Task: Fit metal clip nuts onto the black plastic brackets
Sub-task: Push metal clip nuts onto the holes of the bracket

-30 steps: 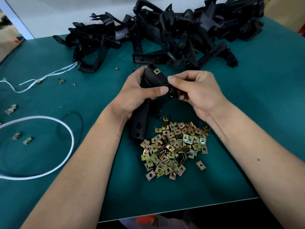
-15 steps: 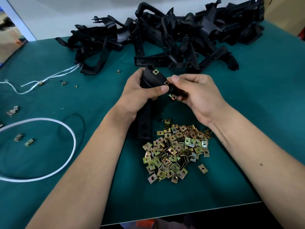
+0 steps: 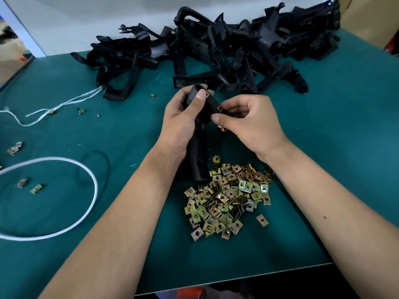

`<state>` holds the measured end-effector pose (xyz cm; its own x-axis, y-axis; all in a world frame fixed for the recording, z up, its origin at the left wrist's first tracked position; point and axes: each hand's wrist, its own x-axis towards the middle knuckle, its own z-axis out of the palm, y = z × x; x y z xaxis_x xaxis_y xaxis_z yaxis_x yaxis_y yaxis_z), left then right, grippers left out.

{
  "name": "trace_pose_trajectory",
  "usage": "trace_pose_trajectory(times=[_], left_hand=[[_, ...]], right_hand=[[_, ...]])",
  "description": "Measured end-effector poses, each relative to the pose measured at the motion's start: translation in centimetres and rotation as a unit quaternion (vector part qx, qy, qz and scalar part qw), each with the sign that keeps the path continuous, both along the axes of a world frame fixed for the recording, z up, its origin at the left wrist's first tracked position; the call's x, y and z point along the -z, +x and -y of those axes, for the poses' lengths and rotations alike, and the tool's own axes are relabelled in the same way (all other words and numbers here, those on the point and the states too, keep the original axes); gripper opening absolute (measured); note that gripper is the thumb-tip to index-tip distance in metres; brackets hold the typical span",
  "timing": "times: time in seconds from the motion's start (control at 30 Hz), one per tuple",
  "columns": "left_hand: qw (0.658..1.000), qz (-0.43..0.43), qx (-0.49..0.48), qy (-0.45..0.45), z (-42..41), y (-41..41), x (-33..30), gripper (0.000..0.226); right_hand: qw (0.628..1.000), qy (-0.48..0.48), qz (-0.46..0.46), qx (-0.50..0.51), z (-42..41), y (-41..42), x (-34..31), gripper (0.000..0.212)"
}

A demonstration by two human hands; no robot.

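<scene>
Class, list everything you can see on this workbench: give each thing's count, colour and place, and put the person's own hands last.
Held bracket: one, black, upright at centre, two clip nuts already seated near its top.
Bracket heap: many, black, tangled along the far edge of the table.
Clip nut pile: many, brass-yellow, near centre in front of the hands.
Stray clip nuts: a few, brass and silver, scattered at left.
White cord loop: one, white, lying near left.
White string: one bundle, white, far left, running to the heap.
Table: one, teal-green top.
Left hand: grips the held bracket's upper part.
Right hand: fingers pinch the bracket's right edge, spare nuts showing beneath.
</scene>
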<state>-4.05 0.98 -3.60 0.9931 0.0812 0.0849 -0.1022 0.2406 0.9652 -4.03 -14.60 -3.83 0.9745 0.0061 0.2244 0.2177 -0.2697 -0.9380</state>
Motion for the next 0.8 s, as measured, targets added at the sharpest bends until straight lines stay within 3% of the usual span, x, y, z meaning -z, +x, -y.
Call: trace_pose_trajectory(times=[0.5, 0.7, 0.8], left_hand=[[0.997, 0.022, -0.024, 0.064, 2.1, -0.2, -1.8, 0.008], [0.996, 0.071, 0.032, 0.051, 11.1, -1.3, -5.5, 0.008], [0.991, 0.106, 0.065, 0.055, 19.1, -3.0, -7.0, 0.008]], right_hand=[[0.997, -0.073, 0.008, -0.004, 1.7, -0.3, -1.8, 0.018], [0.985, -0.122, 0.067, 0.101, 9.6, -3.6, -5.4, 0.030], [0.982, -0.051, 0.079, 0.166, 16.5, -7.0, -6.3, 0.023]])
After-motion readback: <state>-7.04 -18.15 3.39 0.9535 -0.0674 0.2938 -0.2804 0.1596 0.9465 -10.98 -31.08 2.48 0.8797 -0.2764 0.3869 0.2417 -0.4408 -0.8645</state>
